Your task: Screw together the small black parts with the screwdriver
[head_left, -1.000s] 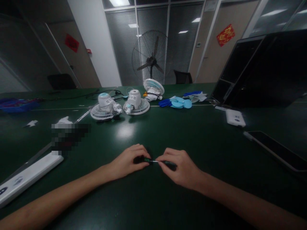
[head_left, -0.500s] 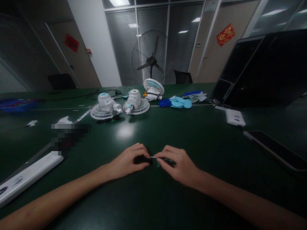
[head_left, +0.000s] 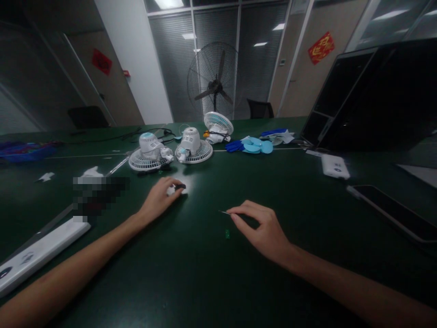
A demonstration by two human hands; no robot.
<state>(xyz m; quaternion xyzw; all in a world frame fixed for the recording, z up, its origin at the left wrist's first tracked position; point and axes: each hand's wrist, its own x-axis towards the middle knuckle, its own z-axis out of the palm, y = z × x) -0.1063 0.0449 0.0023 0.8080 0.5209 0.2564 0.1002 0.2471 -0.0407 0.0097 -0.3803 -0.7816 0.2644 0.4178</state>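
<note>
My left hand (head_left: 162, 196) is closed on a small black part (head_left: 180, 186), reaching over the table left of centre, just in front of the white fan heads. What exactly the part is, I cannot make out. In my right hand (head_left: 261, 225) a thin screwdriver (head_left: 223, 212) is pinched between thumb and fingers. Its metal shaft points left, and the palm hides most of its handle. A little green circuit board (head_left: 227, 234) lies on the dark green table (head_left: 191, 273), just left of and below my right fingertips, touched by neither hand.
White fan heads (head_left: 193, 152) stand farther back, beside light blue fan blades (head_left: 257, 145) and blue gloves (head_left: 234, 146). A phone (head_left: 392, 212) and a white box (head_left: 335, 166) lie at right, near a big black monitor (head_left: 378, 100). A long white case (head_left: 41, 253) lies at left.
My left hand has moved away to the upper left with the black part. The green circuit board has come into plain view. My right hand has shifted slightly right, still holding the screwdriver.
</note>
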